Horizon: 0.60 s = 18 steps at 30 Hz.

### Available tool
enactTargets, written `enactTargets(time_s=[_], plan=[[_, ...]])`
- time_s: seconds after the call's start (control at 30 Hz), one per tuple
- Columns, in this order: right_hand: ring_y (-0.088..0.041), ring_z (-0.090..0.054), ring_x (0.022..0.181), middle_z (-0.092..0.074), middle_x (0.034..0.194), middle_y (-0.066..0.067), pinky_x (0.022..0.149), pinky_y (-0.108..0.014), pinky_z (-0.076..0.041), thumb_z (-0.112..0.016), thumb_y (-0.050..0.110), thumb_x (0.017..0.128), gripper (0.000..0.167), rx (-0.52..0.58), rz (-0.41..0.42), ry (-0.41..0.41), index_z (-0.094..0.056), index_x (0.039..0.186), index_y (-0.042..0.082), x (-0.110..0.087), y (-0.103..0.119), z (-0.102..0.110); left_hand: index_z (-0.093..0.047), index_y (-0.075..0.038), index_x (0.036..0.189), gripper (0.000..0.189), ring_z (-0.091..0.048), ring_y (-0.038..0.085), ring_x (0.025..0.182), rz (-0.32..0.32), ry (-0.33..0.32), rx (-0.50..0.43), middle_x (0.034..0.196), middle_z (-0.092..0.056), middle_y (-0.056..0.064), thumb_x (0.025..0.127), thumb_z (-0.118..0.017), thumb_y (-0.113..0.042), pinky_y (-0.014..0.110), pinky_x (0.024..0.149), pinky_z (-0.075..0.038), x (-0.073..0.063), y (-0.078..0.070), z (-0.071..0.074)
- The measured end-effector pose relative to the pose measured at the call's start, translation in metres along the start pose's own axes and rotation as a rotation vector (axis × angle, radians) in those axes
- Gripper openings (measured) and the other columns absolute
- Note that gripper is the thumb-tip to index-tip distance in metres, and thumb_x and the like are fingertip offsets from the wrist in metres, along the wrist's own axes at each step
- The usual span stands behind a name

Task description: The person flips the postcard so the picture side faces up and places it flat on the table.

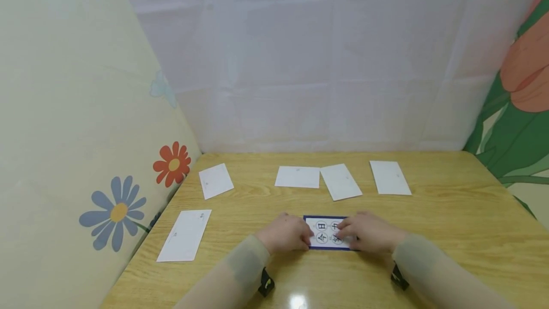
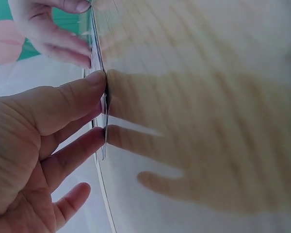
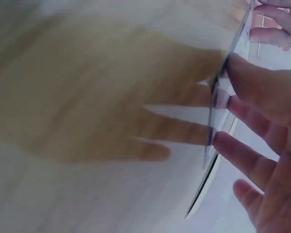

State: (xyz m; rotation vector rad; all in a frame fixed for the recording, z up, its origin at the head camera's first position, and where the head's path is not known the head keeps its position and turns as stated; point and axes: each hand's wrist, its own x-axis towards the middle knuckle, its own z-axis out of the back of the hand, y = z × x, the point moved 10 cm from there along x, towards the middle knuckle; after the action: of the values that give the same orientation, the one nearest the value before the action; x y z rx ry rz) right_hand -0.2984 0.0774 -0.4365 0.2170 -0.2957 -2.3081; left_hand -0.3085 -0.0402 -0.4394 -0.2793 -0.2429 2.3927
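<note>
A card (image 1: 328, 232) with a dark blue border and several circled black characters lies face up on the wooden table (image 1: 450, 252). At its left end, my left hand (image 1: 286, 233) holds the edge between thumb and fingertips. My right hand (image 1: 372, 233) holds the right end, its fingers reaching over the printed face and covering part of the characters. In the left wrist view the card (image 2: 105, 116) shows nearly edge-on at the left thumb. The right wrist view has the card (image 3: 212, 119) slanted, right at the thumb and fingertips.
Toward the back lie white cards: one at left (image 1: 216, 181), two side by side in the middle (image 1: 297, 177) (image 1: 340, 182), and one at right (image 1: 390, 178). Another white card (image 1: 184, 235) lies near the left edge. A pale cloth (image 1: 326, 61) hangs behind the table; floral cloths flank it.
</note>
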Motion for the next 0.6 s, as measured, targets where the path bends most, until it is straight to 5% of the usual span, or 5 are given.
enactTargets(time_s=[0.33,0.6], plan=[[-0.021,-0.048,0.127,-0.057,0.133,0.004,0.111,-0.056,-0.018,-0.064,0.023,0.092,0.033,0.011,-0.047,0.037,-0.065,0.124,0.029,0.001,-0.009,-0.010,-0.073,-0.027,0.094,0.012,-0.058,0.004,0.103,-0.043,0.006,-0.009,0.109,-0.066,-0.014,0.082,-0.075,-0.028,0.036,0.098,-0.038,0.000,0.002,-0.006],[-0.022,-0.049,0.126,-0.058,0.132,0.003,0.110,-0.058,-0.018,-0.065,0.024,0.091,0.032,-0.003,-0.050,0.026,-0.066,0.123,0.030,0.001,-0.009,-0.010,-0.070,-0.019,0.115,0.033,-0.054,0.015,0.120,-0.136,0.024,0.003,0.128,-0.061,-0.005,0.084,-0.074,-0.029,0.033,0.103,-0.037,-0.019,-0.001,-0.006]])
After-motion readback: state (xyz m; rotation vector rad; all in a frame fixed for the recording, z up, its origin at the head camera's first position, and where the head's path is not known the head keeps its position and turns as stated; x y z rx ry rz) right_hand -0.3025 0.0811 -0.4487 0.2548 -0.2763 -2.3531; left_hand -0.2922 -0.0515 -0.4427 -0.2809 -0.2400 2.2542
